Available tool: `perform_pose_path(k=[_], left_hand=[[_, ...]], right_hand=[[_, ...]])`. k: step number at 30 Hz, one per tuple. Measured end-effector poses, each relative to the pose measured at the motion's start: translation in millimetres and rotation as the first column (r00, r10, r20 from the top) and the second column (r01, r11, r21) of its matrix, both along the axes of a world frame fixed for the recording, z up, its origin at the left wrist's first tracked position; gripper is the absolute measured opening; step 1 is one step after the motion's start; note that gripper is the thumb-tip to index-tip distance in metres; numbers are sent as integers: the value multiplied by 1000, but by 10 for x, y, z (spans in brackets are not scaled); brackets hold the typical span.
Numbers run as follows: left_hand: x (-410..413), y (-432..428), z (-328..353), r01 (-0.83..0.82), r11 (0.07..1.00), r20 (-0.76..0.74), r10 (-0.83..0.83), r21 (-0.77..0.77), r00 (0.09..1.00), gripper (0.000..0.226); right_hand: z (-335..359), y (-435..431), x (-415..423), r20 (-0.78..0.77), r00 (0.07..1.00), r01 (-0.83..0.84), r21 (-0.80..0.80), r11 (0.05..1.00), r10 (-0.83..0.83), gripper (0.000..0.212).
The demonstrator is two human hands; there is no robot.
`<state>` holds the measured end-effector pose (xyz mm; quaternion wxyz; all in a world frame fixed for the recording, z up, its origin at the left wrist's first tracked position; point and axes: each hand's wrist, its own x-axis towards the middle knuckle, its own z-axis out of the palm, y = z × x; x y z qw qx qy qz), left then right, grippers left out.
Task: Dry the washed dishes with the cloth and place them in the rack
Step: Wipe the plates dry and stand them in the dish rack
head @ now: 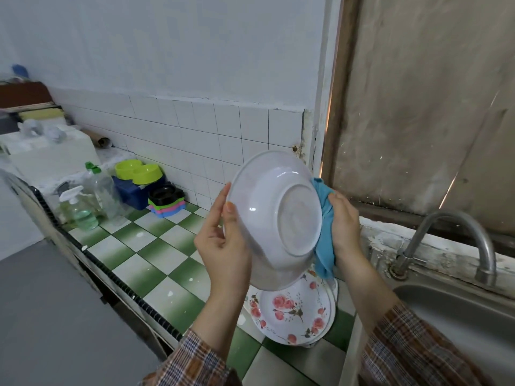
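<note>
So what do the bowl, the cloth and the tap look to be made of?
Bowl: probably melamine or plastic, glossy white, with soft highlights; ceramic is possible. Cloth: soft blue fabric, maybe microfibre, folding limply. Tap: dull grey metal with a brushed sheen.

The white bowl (274, 218) shows only its underside — its inside faces away. Behind its far rim, most of the blue cloth (324, 232) and the right hand's (344, 227) fingertips are hidden. Below the grip, the floral plates (295, 310) are partly covered — their count unclear.
</note>
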<state>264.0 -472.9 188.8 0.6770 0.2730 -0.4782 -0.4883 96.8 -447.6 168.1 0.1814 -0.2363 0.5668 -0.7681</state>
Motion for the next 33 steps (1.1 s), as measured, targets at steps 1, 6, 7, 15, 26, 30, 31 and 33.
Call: perform_pose_path(k=[1, 6, 7, 15, 26, 30, 31, 33], left_hand=[[15, -3, 23, -2, 1000, -22, 2, -6, 1000, 28], [48, -18, 42, 75, 996, 57, -71, -57, 996, 25], [51, 1, 37, 106, 992, 81, -100, -74, 992, 24], [-12, 123, -21, 155, 982, 81, -147, -108, 986, 27], [-8, -104, 241, 143, 985, -353, -100, 98, 930, 26], [71, -122, 262, 118, 991, -361, -88, 64, 929, 27], [85, -143, 257, 107, 993, -355, -82, 52, 931, 27], [106, -176, 240, 77, 996, -321, -60, 39, 945, 26]], right_hand=[[-22, 8, 26, 8, 1000, 7, -11, 1000, -7, 28], [106, 18, 67, 14, 999, 33, -38, 999, -33, 27], [168, 12, 67, -39, 999, 28, -47, 999, -29, 25], [332, 73, 530, -707, 706, -16, -72, 997, -39, 30], [-715, 11, 686, -905, 253, 103, -326, 940, -342, 35], [-599, -1, 629, -569, 778, 56, -361, 931, -267, 41], [-518, 1, 605, -454, 860, 64, -356, 932, -232, 41], [-307, -8, 536, -184, 968, 106, -315, 943, -170, 36]])
